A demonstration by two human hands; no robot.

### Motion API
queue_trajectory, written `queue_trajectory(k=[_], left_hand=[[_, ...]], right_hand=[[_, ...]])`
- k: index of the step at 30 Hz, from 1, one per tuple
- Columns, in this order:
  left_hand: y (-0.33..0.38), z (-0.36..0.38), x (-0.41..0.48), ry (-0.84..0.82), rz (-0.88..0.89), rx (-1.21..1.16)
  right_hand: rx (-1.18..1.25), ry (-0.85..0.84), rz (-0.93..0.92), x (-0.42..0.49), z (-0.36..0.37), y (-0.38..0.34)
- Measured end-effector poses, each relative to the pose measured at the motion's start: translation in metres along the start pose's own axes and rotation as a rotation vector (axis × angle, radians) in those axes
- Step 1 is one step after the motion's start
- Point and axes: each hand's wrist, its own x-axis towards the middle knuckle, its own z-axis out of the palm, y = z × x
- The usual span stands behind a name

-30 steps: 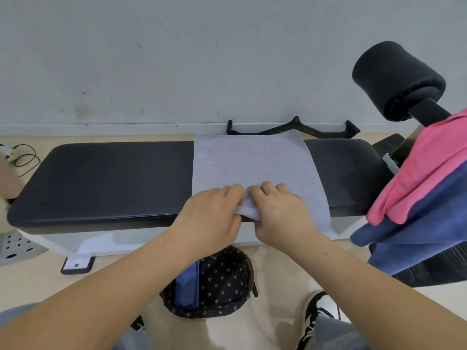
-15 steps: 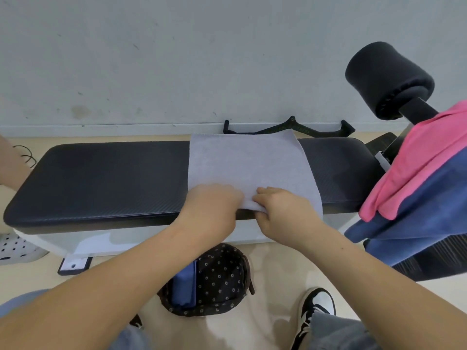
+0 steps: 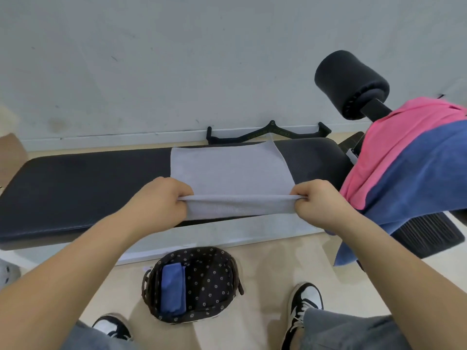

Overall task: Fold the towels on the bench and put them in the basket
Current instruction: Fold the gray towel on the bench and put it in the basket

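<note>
Head view: black bench (image 3: 88, 193) across middle, 9 to 3 o'clock. Pink towel (image 3: 394, 147) and blue towel (image 3: 417, 178) heaped at 3 o'clock. Grey towel (image 3: 227, 170) flat on bench, centre, near edge lifted. Basket (image 3: 235, 263) on floor, 6 o'clock, folded blue cloth (image 3: 172, 289) inside. Left hand (image 3: 156, 200), right hand (image 3: 321, 200) each pinch near corner of grey towel, well apart.
</note>
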Motion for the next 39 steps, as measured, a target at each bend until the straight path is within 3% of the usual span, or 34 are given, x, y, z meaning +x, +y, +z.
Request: queue_trajectory(k=[3, 7, 10, 14, 23, 26, 33, 36, 39], left_hand=[[0.002, -0.006, 0.001, -0.065, -0.072, -0.144], [-0.004, -0.013, 0.008, -0.056, -0.186, -0.36], [-0.011, -0.014, 0.02, -0.01, -0.265, -0.557], [-0.022, -0.011, 0.043, 0.125, -0.286, -0.6], [-0.048, 0.013, 0.103, 0.302, -0.299, -0.322], [-0.051, 0.014, 0.113, 0.288, -0.302, -0.191], [-0.04, 0.007, 0.113, 0.17, -0.365, -0.184], [-0.033, 0.009, 0.111, 0.122, -0.379, -0.195], [-0.029, 0.011, 0.109, 0.143, -0.339, -0.2]], right_hand=[[0.034, -0.038, 0.019, 0.0, -0.01, -0.003], [0.314, 0.068, 0.103, 0.007, -0.016, -0.008], [0.439, 0.105, 0.204, 0.03, -0.016, -0.012], [0.4, 0.141, 0.203, 0.074, -0.008, -0.014], [0.26, 0.209, 0.235, 0.134, 0.02, -0.006], [0.222, 0.253, 0.215, 0.137, 0.025, -0.002], [0.166, 0.294, 0.246, 0.136, 0.025, -0.005], [-0.167, 0.38, 0.114, 0.127, 0.024, -0.007], [-0.206, 0.34, -0.118, 0.114, 0.023, -0.023]])
